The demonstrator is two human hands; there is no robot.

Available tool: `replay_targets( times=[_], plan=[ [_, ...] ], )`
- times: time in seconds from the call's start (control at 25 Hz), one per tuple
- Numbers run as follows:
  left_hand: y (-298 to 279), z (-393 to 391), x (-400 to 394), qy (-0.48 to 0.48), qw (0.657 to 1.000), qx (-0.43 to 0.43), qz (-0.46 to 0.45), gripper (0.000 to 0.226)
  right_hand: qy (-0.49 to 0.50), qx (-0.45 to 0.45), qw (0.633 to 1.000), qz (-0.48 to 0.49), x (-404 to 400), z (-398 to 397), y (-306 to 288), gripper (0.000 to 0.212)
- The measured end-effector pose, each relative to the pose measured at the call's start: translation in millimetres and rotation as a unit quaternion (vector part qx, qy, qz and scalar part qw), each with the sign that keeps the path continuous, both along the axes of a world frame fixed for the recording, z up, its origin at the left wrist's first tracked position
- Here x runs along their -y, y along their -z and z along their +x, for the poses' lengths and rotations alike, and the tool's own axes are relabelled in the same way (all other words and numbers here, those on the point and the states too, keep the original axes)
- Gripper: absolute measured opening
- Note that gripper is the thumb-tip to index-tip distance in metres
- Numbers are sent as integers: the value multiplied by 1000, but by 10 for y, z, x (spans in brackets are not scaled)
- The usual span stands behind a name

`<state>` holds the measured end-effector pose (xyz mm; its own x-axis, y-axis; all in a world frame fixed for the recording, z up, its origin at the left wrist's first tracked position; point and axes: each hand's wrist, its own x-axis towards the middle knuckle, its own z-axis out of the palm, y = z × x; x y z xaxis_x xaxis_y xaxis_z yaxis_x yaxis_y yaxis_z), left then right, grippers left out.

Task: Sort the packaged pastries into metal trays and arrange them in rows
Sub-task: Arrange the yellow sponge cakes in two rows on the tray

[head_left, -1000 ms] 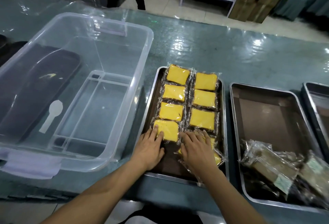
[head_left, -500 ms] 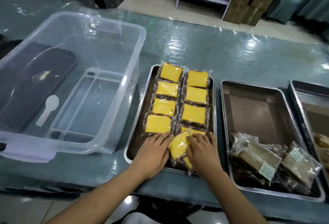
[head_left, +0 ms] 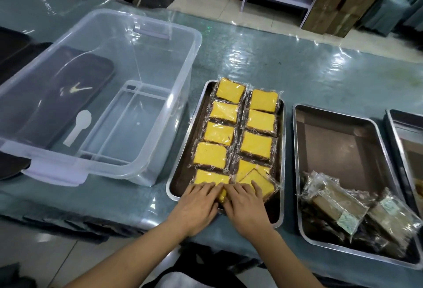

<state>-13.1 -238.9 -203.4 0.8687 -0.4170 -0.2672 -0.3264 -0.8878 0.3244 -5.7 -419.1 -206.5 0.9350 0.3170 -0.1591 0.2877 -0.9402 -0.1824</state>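
Left tray [head_left: 183, 168]: two rows of yellow cakes [head_left: 261, 120] nearly full. Left hand [head_left: 199, 203] and right hand [head_left: 245, 205], flat and unclenched, press near-edge cakes. Brown packs [head_left: 338, 207] in middle tray [head_left: 295, 150]: unsorted.

A single head-worn wide-angle view looks forward and steeply down from the near edge of the bench [head_left: 297, 65], close above both hands at its lower middle. It takes in the bench from the left end toward the right, with floor and shelving past the far edge.
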Motion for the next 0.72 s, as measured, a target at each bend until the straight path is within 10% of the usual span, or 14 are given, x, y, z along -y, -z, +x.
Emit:
replay_targets(
  times=[0.36,0.72],
  plan=[
    [30,-82,-180,-17,999,-25,44,84,8,36,999,19,224,87,-4,37],
    [-25,-36,-131,-20,999,-13,47,83,-20,-70,986,-149,754,340,-236,82]
  ],
)
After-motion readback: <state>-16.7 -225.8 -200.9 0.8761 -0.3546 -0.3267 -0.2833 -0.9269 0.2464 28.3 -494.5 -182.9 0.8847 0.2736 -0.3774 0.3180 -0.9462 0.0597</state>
